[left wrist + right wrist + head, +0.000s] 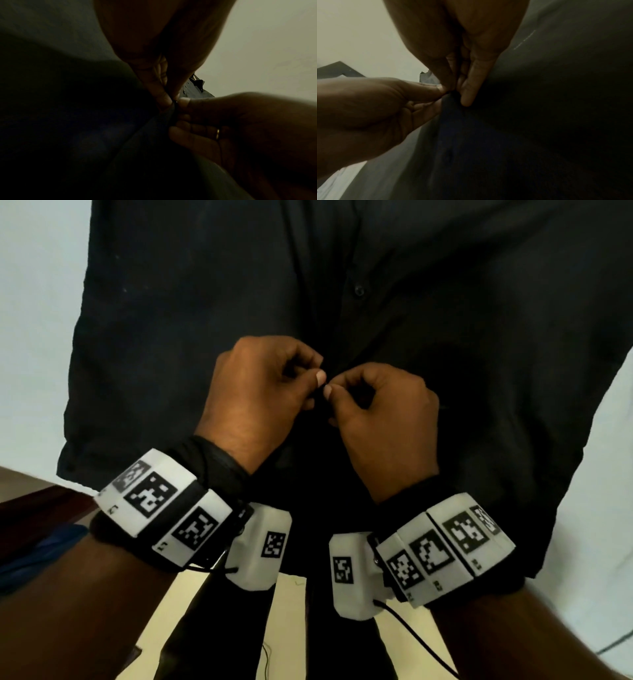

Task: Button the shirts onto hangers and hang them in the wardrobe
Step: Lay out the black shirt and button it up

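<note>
Black shirt with black button, white wrist bands with black-and-white square markers, pale wall

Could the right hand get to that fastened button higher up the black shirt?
Probably yes: the button lies bare above the right hand, with nothing between, though that hand now pinches the shirt.

Both hands are bunched tight at the middle of the shirt, with open room out to the sides.

The black shirt hangs like a wide curtain and blocks the way forward. The left hand and the right hand meet at its front edge, thumbs almost touching, so nothing can pass between them. A fastened button sits just above. The pale wall shows on both sides of the cloth, and there the way is free. Low on the left, a dark wooden edge and some blue cloth stand in the way.
</note>
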